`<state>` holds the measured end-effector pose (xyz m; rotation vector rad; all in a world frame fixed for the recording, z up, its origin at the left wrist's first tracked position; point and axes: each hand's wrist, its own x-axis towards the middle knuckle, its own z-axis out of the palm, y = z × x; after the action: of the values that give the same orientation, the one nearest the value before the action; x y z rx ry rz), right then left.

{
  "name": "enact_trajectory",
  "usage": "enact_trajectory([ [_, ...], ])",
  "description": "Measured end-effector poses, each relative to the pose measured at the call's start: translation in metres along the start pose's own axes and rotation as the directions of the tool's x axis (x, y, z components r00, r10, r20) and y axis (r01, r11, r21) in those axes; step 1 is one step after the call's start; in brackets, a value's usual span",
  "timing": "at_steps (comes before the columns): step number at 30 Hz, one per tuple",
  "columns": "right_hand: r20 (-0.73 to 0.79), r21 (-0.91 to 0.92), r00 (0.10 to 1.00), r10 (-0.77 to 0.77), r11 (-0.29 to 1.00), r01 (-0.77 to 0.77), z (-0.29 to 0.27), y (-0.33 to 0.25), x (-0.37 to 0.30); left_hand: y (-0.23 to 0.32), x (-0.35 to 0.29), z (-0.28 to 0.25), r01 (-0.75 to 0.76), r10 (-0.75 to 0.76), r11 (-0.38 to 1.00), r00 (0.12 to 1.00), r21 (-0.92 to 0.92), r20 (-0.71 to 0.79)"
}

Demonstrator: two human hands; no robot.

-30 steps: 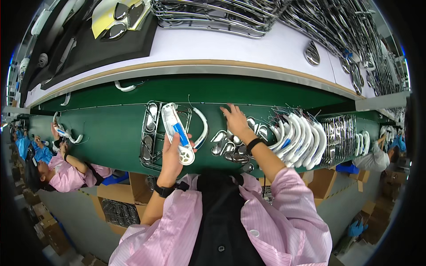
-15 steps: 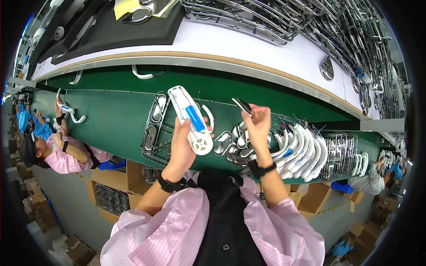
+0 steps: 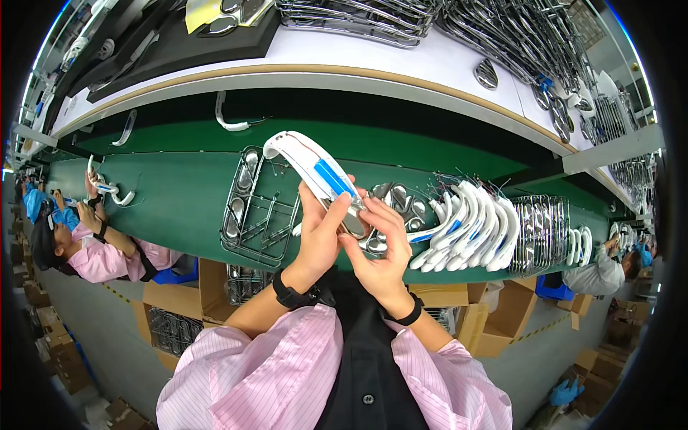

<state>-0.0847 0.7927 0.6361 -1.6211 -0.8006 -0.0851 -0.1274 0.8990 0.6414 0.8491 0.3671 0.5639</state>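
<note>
My left hand (image 3: pixel 319 233) is closed around a long white curved plastic housing (image 3: pixel 304 153), raised above the green bench. A blue cylindrical cell (image 3: pixel 332 177) lies in its channel. At the near, rounded end of the housing, my right hand (image 3: pixel 383 251) grips a shiny oval metal cover (image 3: pixel 353 226), pressing it against the housing; the fingers hide much of the joint. To the right, behind my right hand, lies a heap of similar shiny metal covers (image 3: pixel 401 197). A black wire tray (image 3: pixel 231 218) with mirror-like oval parts lies left of my hands.
A row of white curved housings (image 3: pixel 476 229) with loose wires stands right, beside stacked wire trays (image 3: pixel 541 233). A shelf edge (image 3: pixel 322 69) runs across the far side, carrying metal racks (image 3: pixel 358 21). A co-worker (image 3: pixel 93 247) sits left. Open cardboard boxes (image 3: pixel 512 315) are below the bench.
My right hand has brought the metal cover leftward and down onto the housing's rounded end. The housing has turned, and its round end is now covered by my fingers and the cover.
</note>
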Motion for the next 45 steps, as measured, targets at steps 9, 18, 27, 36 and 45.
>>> enact_trajectory([
  [9, 0.035, -0.034, 0.999, -0.01, 0.999, 0.011, -0.021, -0.016, -0.01, 0.005, -0.015, 0.002, -0.035, 0.029, 0.999, 0.99, 0.042, 0.137],
  [18, 0.534, 0.146, 0.673, 0.512, 0.728, -0.67, -0.036, -0.024, -0.002, 0.013, -0.022, 0.008, 0.069, -0.038, 0.992, 0.959, -0.104, 0.279],
  [27, 0.409, 0.05, 0.857, 0.314, 0.93, -0.364, -0.035, -0.035, -0.002, 0.017, -0.018, 0.004, 0.079, -0.043, 0.994, 0.921, -0.077, 0.386],
  [36, 0.502, -0.129, 0.864, 0.041, 0.991, 0.028, -0.042, -0.054, 0.005, 0.018, -0.019, -0.005, 0.158, 0.072, 0.909, 0.852, -0.386, 0.518],
  [45, 0.457, -0.039, 0.889, 0.044, 0.999, -0.03, -0.038, -0.055, -0.006, 0.038, -0.028, -0.002, 0.124, -0.019, 0.978, 0.856, -0.17, 0.516],
])
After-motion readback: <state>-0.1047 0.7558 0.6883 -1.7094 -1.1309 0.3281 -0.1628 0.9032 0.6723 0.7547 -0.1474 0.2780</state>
